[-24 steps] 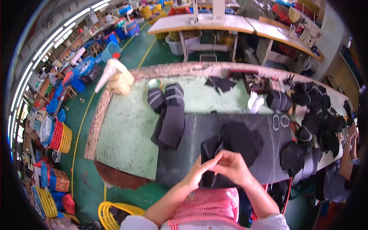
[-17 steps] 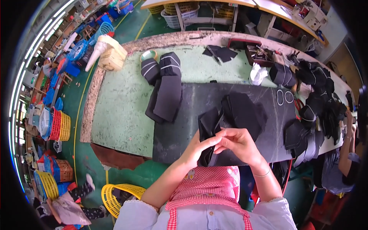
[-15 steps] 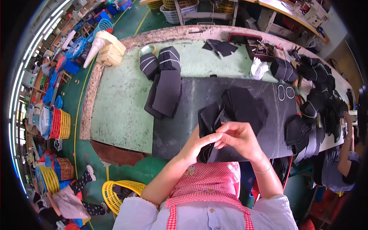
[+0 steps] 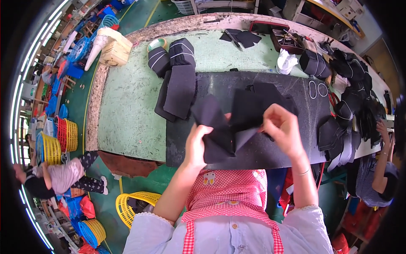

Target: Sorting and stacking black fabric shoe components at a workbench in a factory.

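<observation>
Between my hands, above the dark board (image 4: pixel 279 154), are black fabric pieces (image 4: pixel 218 142) spread apart in a V, blurred by motion. My left hand (image 4: pixel 196 143) is closed on the left side of them, thumb in front. At the right side, my right hand (image 4: pixel 283 129) is closed in a pinch on the edge of the fabric, with its exact grip partly hidden. Just beyond lies a loose pile of black cut pieces (image 4: pixel 272 94), partly covered by the held ones.
Left on the green tabletop (image 4: pixel 127 114) lie long black pieces (image 4: pixel 181 91), tied black bundles (image 4: pixel 182 51) and a tape roll (image 4: pixel 157 44). Scissors (image 4: pixel 317 89), a white wrapped item (image 4: pixel 286 62) and more bundles (image 4: pixel 350 101) sit right. A yellow basket (image 4: pixel 127 207) stands below the table edge.
My hands have moved apart, and the fabric pieces once gathered between them are opened out. My right hand has shifted right and up. The view has shifted slightly.
</observation>
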